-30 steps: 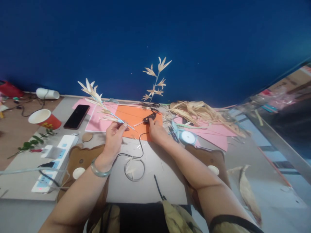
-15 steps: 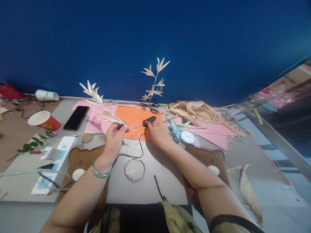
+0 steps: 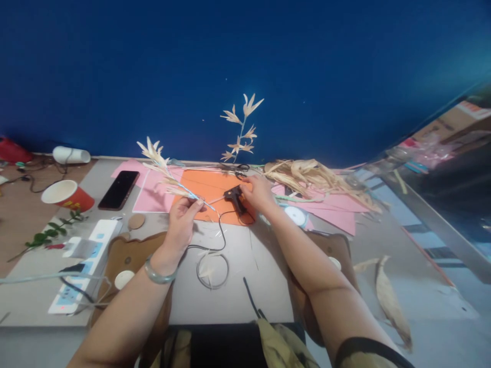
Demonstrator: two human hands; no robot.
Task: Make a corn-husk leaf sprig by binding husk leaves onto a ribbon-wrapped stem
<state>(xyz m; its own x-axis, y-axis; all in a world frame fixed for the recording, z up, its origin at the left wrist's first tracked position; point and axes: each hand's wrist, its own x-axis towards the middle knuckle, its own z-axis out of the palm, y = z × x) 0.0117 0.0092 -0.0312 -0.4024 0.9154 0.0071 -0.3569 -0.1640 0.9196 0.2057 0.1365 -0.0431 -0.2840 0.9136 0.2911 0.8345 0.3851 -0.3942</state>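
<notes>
My left hand is closed, pinching the lower end of a blue-wrapped stem between thumb and fingers. Pale dried-husk flowers run up this stem, which leans to the upper left. A black glue gun lies on the orange paper, its nozzle toward the stem and its cord trailing to the left. Beyond it, my right hand reaches over the paper's far right corner, thumb and forefinger apart. Its fingertips are at the black scissors handles; whether they touch is unclear.
A second husk-flower stem stands upright against the blue wall. Dried husks are heaped at the back right by a ribbon spool. On the left are a phone, a paper cup and a power strip.
My right hand has let go of the glue gun and moved up and right toward the scissors. The flower stem in my left hand has tipped slightly lower and to the right.
</notes>
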